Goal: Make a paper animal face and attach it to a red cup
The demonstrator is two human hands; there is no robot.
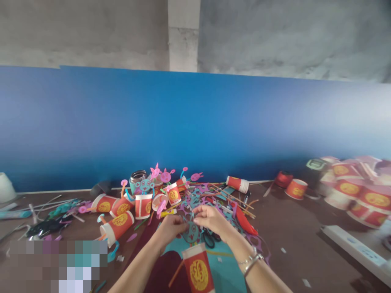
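Near the front of the table, a red and white paper cup (pixel 198 270) with a yellow emblem leans slightly. A round teal paper face (pixel 192 233) with drawn features rises above its rim. My left hand (pixel 171 228) pinches the face's left edge, fingers closed. At its upper right, my right hand (pixel 209 219) has thumb and fingers pressed together on the paper; the fingertips partly hide what they grip. An orange strip (pixel 176 273) sticks out from the cup's left side. Black-handled scissors (pixel 209 239) lie just below my right hand.
Decorated cups (pixel 143 206) with pink and teal cutouts crowd the left back. Paper scraps and sticks (pixel 218 191) are heaped behind my hands. Stacked cups (pixel 360 191) and a white power strip (pixel 357 248) are at right. A blue partition (pixel 195 130) stands behind the table.
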